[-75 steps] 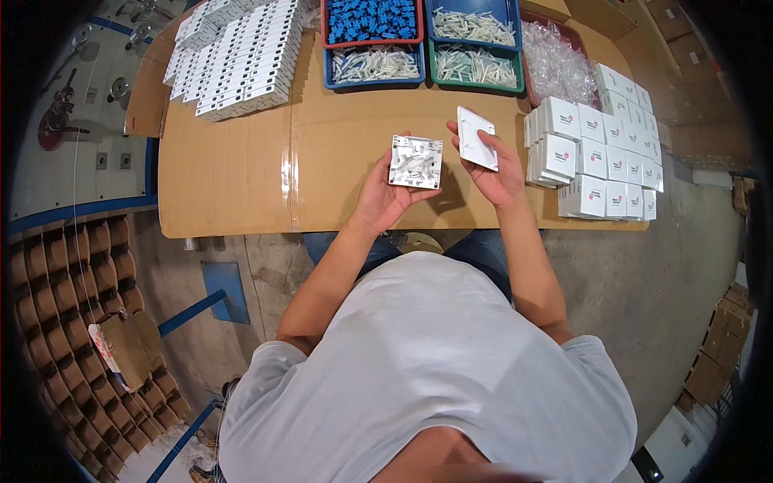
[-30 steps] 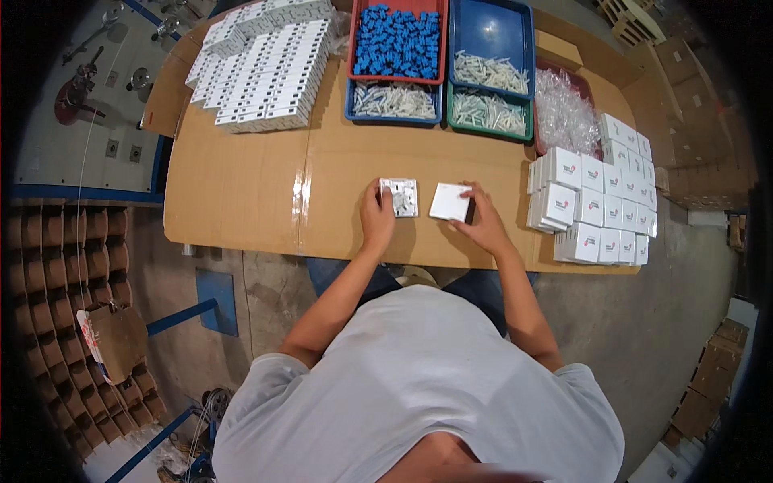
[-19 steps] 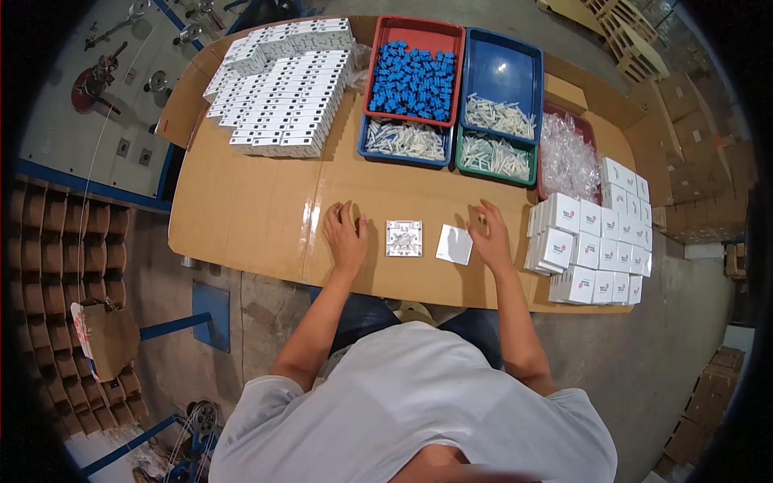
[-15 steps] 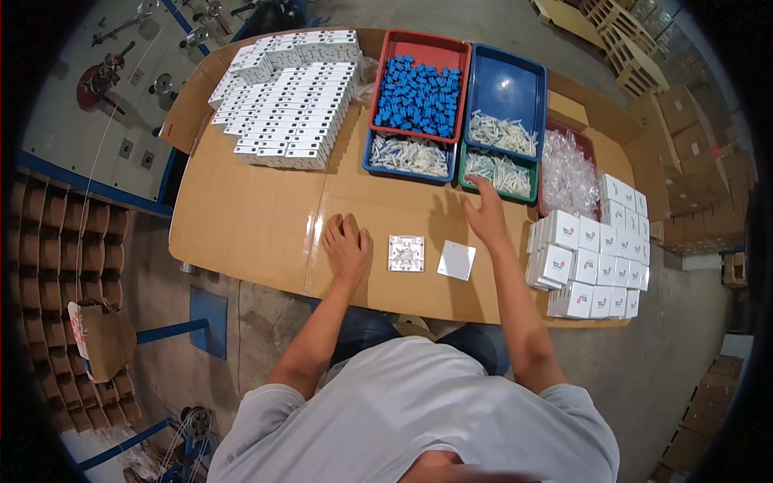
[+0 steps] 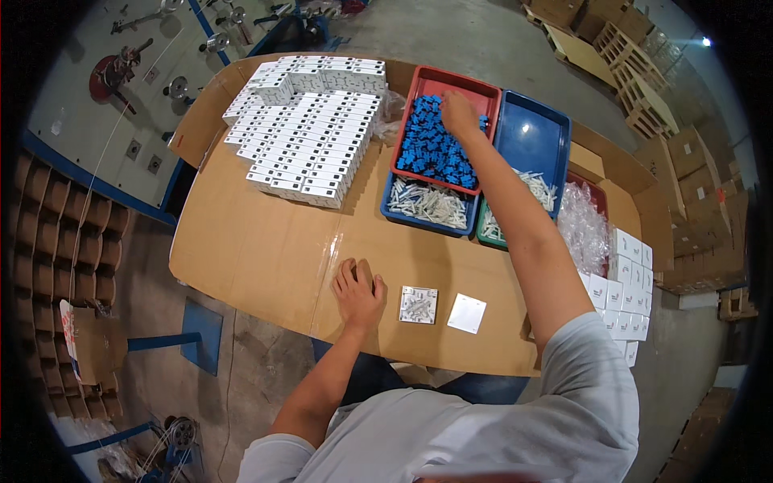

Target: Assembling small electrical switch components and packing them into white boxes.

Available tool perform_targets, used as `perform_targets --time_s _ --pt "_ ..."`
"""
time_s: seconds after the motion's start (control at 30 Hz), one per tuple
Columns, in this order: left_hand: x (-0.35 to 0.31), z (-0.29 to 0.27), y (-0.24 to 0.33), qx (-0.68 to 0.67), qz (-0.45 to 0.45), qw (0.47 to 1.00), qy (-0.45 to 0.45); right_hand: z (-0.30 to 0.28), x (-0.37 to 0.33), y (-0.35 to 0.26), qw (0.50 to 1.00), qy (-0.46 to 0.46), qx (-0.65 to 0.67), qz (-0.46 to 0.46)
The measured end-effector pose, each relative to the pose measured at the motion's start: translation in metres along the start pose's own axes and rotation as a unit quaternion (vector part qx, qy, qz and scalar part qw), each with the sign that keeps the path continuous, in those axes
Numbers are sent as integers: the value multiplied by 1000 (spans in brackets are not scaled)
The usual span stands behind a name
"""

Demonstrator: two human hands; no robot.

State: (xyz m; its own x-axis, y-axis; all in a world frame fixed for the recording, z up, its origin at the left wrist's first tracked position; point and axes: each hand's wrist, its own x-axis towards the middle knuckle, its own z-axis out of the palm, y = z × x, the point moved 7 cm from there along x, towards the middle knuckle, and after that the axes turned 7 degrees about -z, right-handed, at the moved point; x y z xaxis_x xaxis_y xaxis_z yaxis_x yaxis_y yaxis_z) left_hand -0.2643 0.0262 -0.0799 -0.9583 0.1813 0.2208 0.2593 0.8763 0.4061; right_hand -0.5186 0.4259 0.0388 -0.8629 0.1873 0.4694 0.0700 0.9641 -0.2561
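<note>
At far end of red plastic tray [image 5: 469, 79], my right hand [image 5: 460, 114] among small blue plastic pieces [image 5: 433, 149]; grip hidden, cannot tell. Likely picking step; calls for fine pinch, lift over rim. Left hand [image 5: 359, 296] relaxed, unladen, on cardboard-covered desk [image 5: 241, 249]; right of it, open white square casing [image 5: 419, 305], flat white square plate [image 5: 467, 313] near front edge. Room leftward.

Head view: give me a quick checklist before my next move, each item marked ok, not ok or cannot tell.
1. Right hand at the red tray of blue pieces: ok.
2. Blue piece gripped: cannot tell, the fingertips are hidden.
3. Left hand free: ok, no item visible in it.
4. White square housing lying open side up: ok, with small parts inside.
5. White square plate fitted on the housing: not ok, it lies apart, to the right.
</note>
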Motion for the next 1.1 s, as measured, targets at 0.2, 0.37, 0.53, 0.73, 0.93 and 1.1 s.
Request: perform_targets --time_s 0.2,0.37,0.53,0.73,0.93,1.1 --pt "1 2 -5 10 -5 1000 -16 32 18 4 999 15 -37 -28" --pt "3 0 -1 0 1 1000 -18 18 22 17 998 56 -14 -18" --pt "-1 0 -2 5 0 1000 -10 -16 -7 14 897 65 427 94" --pt "-1 5 -3 8 5 1000 -5 -120 -110 -80 693 40 701 162" --pt "1 2 1 10 13 1000 9 -157 -206 -131 558 27 811 173" --pt "0 4 3 -3 16 1000 6 -166 -267 -150 372 -2 915 156"
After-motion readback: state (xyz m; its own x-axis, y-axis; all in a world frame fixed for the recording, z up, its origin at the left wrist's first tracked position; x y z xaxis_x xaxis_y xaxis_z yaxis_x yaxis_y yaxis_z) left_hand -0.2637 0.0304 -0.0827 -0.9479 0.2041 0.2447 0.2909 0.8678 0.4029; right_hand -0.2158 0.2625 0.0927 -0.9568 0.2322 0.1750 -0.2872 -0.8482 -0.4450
